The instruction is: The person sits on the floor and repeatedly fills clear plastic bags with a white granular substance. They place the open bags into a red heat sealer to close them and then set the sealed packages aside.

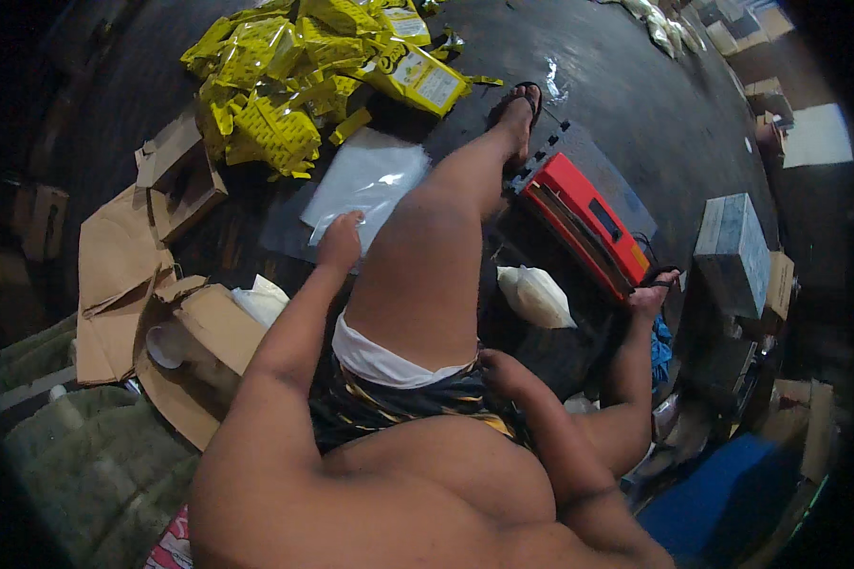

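Note:
My left hand [340, 242] rests on the near part of a stack of clear plastic bags [381, 167] on the dark floor, beside my outstretched leg. Its fingers touch the plastic film, but whether they pinch a bag is hard to make out. By the hem of my patterned shorts [413, 405] is my right hand [507, 373], its fingertips partly hidden against my thigh. A filled pale plastic pouch [535, 296] lies on the floor beyond that hand. Further off stands a red impulse heat sealer [587, 224], between my two feet, with a dark slot along its length.
Yellow printed packets [313, 78] lie heaped at the top left. Opened cardboard boxes [121, 284] crowd the left side, one holding a white bag [263, 299]. On the right stand a grey-blue box [733, 252] and a blue panel [712, 484]. A green cushioned surface [99, 469] is at lower left.

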A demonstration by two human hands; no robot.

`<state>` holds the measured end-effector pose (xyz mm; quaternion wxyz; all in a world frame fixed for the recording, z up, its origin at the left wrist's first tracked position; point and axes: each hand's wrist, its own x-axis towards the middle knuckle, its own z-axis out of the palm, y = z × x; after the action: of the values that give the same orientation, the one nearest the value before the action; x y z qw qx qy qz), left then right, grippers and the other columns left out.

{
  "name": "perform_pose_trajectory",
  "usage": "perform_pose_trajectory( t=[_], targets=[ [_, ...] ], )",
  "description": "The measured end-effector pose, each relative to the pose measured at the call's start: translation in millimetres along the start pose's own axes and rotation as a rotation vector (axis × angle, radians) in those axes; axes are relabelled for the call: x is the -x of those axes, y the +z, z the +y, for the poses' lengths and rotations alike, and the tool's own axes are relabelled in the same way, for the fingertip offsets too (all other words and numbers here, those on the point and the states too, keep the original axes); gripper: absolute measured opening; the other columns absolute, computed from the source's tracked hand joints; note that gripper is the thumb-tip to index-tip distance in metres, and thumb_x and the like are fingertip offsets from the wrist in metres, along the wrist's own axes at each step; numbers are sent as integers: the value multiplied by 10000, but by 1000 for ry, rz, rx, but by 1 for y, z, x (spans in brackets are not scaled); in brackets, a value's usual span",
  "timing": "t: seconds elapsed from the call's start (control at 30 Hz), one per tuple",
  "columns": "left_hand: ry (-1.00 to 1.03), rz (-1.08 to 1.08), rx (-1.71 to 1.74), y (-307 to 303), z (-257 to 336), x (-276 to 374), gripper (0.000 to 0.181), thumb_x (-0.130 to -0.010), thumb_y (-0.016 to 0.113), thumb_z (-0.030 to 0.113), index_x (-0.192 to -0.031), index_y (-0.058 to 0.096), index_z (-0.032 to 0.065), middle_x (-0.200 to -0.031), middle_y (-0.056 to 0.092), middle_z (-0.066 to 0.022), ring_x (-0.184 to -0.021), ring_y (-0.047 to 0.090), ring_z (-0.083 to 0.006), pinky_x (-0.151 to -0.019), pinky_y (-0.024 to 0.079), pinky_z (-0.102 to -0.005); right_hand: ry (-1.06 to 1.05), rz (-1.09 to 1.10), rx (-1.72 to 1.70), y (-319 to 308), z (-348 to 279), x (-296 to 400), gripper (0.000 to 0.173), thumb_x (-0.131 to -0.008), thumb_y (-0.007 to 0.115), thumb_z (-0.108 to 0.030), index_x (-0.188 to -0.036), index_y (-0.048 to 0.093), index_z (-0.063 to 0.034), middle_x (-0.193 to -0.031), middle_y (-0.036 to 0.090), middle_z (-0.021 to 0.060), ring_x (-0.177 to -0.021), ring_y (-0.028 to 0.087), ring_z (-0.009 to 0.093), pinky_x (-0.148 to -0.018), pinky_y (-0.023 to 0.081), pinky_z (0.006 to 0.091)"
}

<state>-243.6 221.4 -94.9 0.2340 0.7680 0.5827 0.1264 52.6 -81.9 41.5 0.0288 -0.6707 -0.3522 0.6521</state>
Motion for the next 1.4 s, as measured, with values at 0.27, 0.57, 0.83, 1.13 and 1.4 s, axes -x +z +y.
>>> perform_pose_trajectory(
  t=[0.27, 0.57, 0.83, 1.13, 1.4],
  targets=[
    [-291, 22, 863, -83, 41, -48, 271, -954, 767, 209, -1108, 738, -12, -922, 776, -52, -776, 716, -105, -698, 578, -278, -101, 39, 164, -15, -35, 32, 443, -936, 632, -120, -1367, 617, -20, -1279, 700, 180, -1174, 669, 292, -1009, 519, 405],
    [416, -355, 299, -177, 265, 24, 277, -943, 740, 305, -919, 694, 33, -863, 728, -155, -825, 722, -299, -729, 538, -417, -325, 79, -723, -76, -49, 30, 685, -994, 627, -556, -1447, 558, -46, -1315, 670, 148, -1178, 652, 293, -1040, 490, 472],
    [730, -972, 74, -93, 336, 128, 348, -975, 708, 358, -1142, 717, 53, -1083, 752, -171, -1011, 717, -376, -884, 545, -467, -521, 396, -649, -77, -28, 16, 465, -973, 694, -342, -1307, 679, -17, -1145, 739, 125, -1070, 707, 236, -983, 536, 403],
    [660, -394, 262, -57, 328, 15, 449, -944, 753, 345, -1278, 683, 53, -1214, 716, -172, -1156, 676, -309, -1040, 498, -405, -579, 153, -1012, -126, 6, 73, 252, -908, 639, -228, -1064, 710, -44, -1091, 715, 116, -987, 669, 225, -968, 505, 370],
    [91, -1334, 667, -44, 311, -4, 391, -971, 760, 271, -1274, 697, 32, -1181, 726, -61, -1083, 655, -145, -996, 508, -320, -818, 167, -1086, -161, 50, 79, 211, -919, 622, -278, -906, 630, -68, -1049, 753, 198, -981, 712, 295, -923, 533, 415]
  ],
)
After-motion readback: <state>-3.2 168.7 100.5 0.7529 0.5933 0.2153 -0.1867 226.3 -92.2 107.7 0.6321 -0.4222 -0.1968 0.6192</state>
